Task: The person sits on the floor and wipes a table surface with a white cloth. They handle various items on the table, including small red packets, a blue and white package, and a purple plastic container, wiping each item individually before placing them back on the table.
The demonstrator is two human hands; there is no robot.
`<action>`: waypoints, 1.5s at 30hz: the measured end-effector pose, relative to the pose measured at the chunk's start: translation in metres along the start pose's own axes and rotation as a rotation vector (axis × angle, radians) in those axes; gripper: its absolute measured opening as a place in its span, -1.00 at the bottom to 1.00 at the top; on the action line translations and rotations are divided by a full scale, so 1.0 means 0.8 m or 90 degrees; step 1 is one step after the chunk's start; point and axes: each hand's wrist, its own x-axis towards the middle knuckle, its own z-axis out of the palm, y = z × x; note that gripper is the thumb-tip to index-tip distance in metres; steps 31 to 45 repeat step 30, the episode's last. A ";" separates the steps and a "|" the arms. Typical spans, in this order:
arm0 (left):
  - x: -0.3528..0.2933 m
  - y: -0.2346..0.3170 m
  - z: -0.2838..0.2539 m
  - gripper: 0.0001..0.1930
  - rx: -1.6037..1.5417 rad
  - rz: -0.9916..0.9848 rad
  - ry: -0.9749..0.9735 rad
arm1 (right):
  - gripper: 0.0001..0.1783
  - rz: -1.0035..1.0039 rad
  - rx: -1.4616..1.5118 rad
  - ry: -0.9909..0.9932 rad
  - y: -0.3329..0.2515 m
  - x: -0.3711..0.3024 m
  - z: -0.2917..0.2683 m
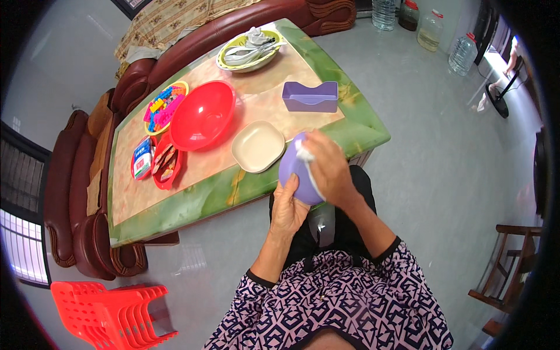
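Observation:
Just past the table's near edge, my left hand (288, 209) grips the lower side of a purple plate or shallow bowl (305, 191), which is tilted. My right hand (332, 169) presses a crumpled white cloth or tissue (304, 150) against its upper right part; some of the fingers are hidden. To the left of the purple piece lies a cream rounded-square dish (258, 147) near the edge. Beyond it on the right stands a purple open holder (310, 100) with a wavy front.
The green-bordered table (245, 182) also holds a red basin (204, 114), a basket of colourful blocks (166, 108), red trays with packets (167, 166), and a yellow-green bowl (248, 52) with spoons. Stacked red stools (116, 315) stand lower left; a wooden chair (507, 274) is right.

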 end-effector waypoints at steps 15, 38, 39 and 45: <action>0.005 0.018 0.008 -0.20 -0.107 -0.026 0.045 | -0.74 -0.123 -0.107 -0.107 -0.038 -0.031 0.017; -0.003 0.014 0.003 -0.45 -0.186 -0.081 -0.057 | -0.69 -0.028 -0.022 -0.125 -0.036 -0.010 -0.002; -0.003 0.014 0.003 -0.45 -0.186 -0.081 -0.057 | -0.69 -0.028 -0.022 -0.125 -0.036 -0.010 -0.002; -0.003 0.014 0.003 -0.45 -0.186 -0.081 -0.057 | -0.69 -0.028 -0.022 -0.125 -0.036 -0.010 -0.002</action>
